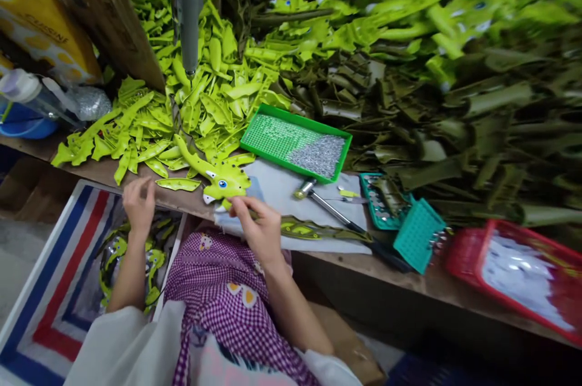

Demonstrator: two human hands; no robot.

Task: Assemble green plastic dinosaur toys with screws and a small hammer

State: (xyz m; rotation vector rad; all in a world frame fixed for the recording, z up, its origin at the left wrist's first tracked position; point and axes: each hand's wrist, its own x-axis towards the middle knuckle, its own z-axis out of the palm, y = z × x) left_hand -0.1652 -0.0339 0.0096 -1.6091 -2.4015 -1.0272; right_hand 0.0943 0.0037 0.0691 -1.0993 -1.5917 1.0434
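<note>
My right hand point(261, 228) pinches the lower edge of a lime-green plastic dinosaur head point(227, 181), which has a blue eye, white horn tips and dark dots along its frill. A long lime-green neck strip runs from the head back toward the pile. My left hand point(139, 201) hovers over the bench's front edge, thumb and fingers apart, with nothing in it. Just beyond it lie loose lime-green pod-shaped pieces point(177, 183). Beside my right hand, a dark olive strip with lime inlay point(313, 229) rests on a pale cloth point(268, 183).
A green tray point(295, 163) holds small metal rivets. Nearby are a hammer point(334, 207), a teal box point(418, 234) and a red tub point(484, 259). A grey driver point(186, 10) hangs above heaped lime pieces point(218, 83) and olive pieces point(409, 113). A striped bin point(75, 252) stands below left.
</note>
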